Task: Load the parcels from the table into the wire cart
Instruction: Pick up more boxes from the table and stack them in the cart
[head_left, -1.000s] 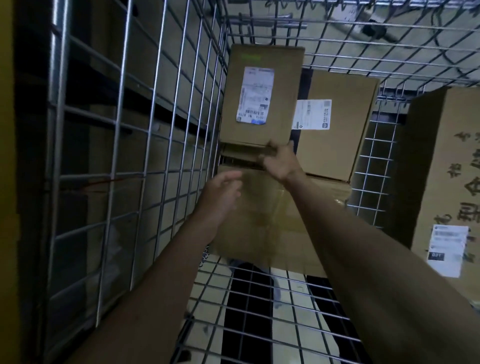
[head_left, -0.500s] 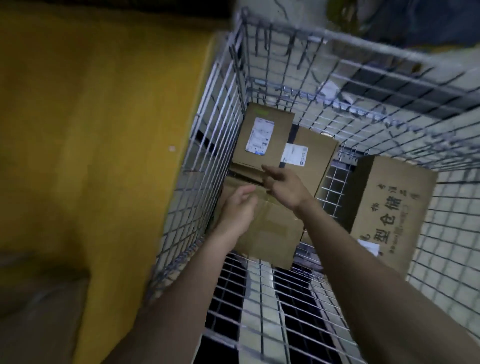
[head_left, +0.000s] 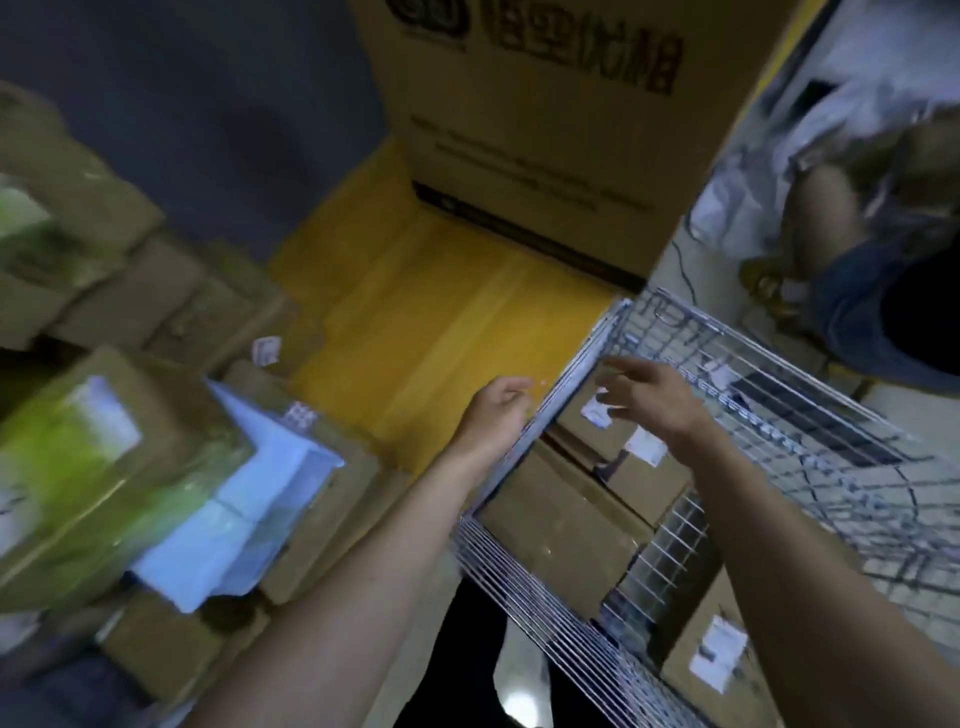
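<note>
Both hands empty — left hand (head_left: 498, 410) loosely curled just outside the wire cart (head_left: 545, 415) top rim, right hand (head_left: 654, 400) with fingers spread above the cart's inside. Brown parcels (head_left: 566, 525) lie packed in the cart's left corner against the wire wall, another labelled box (head_left: 711, 644) at the near right, bare wire between. More parcels (head_left: 109, 462) are piled on the yellow surface (head_left: 447, 322) to the left — blurred; a tall printed carton (head_left: 545, 119) stands at the surface's far edge.

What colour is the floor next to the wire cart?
Yellow floor, seen in the head view.
</note>
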